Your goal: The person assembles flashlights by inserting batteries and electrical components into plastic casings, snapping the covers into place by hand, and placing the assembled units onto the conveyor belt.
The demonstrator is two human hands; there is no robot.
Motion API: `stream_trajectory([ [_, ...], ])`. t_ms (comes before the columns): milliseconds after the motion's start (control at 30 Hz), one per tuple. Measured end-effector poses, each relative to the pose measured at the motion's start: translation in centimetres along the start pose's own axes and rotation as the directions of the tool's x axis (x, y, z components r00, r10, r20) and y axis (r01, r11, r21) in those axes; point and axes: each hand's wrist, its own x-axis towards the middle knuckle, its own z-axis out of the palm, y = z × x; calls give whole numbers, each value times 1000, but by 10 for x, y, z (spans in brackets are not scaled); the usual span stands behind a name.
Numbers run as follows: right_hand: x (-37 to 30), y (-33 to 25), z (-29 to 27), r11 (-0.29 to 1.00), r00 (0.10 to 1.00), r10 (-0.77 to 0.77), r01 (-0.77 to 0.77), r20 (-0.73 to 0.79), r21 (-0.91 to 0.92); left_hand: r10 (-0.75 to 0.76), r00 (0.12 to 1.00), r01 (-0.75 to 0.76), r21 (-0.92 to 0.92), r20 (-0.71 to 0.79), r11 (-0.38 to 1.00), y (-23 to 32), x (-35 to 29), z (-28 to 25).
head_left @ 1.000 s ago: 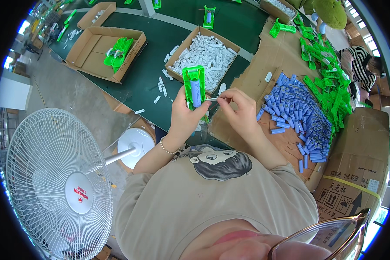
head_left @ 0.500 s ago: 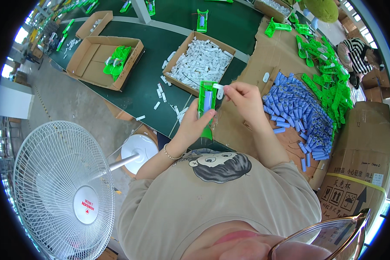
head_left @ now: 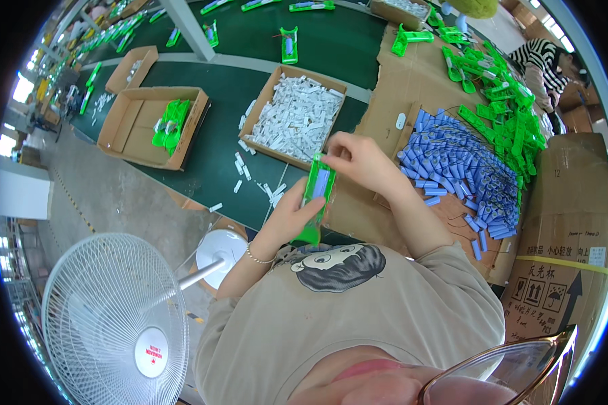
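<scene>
1. Green plastic holder (head_left: 317, 196), long and narrow with a pale blue cell seated in it, sits in my left hand (head_left: 292, 214) just over the near edge of the dark green counter (head_left: 216, 155), where it meets the cardboard sheet (head_left: 412, 94).
2. My left hand grips it from below, fingers wrapped round its lower half and thumb along the side, closed on it.
3. My right hand (head_left: 359, 160) is at the top end of the holder, fingertips drawn together in a pinch there. Whether they pinch the rim or something small I cannot tell.
4. I judge the step to be seating or fixing the cell into the holder at its upper end. The next move calls for a steady left grip while the right fingertips press or tuck exactly at that top end without tilting the piece.
5. Its long axis runs away from me, nearly upright in the view and leaning slightly right at the top. The top end points toward the open cardboard box of white parts (head_left: 296, 116); the lower end points back at my chest. The open face with the cell is turned up toward me.
6. Just right of my right hand, on the cardboard sheet, lies a heap of blue cells (head_left: 463, 175), with a pile of green holders (head_left: 503, 115) beyond it toward the far right corner.
7. Toward the far left of the counter, another cardboard box (head_left: 148, 125) holds a few green pieces.
</scene>
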Motion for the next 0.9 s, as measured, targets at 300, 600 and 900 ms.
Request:
stream_trajectory([
  [300, 82, 65, -47, 598, 903, 422, -209, -82, 774, -78, 988, -55, -765, -136, 641, -5, -10, -43],
  [600, 197, 161, -58, 675, 699, 698, -570, -156, 469, -89, 982, -41, -653, -164, 756, -16, -20, -32],
  [900, 73, 298, -241, 508, 849, -49, -432, -526, -745, -99, 985, 25, -446, -143, 895, -12, -28, -38],
])
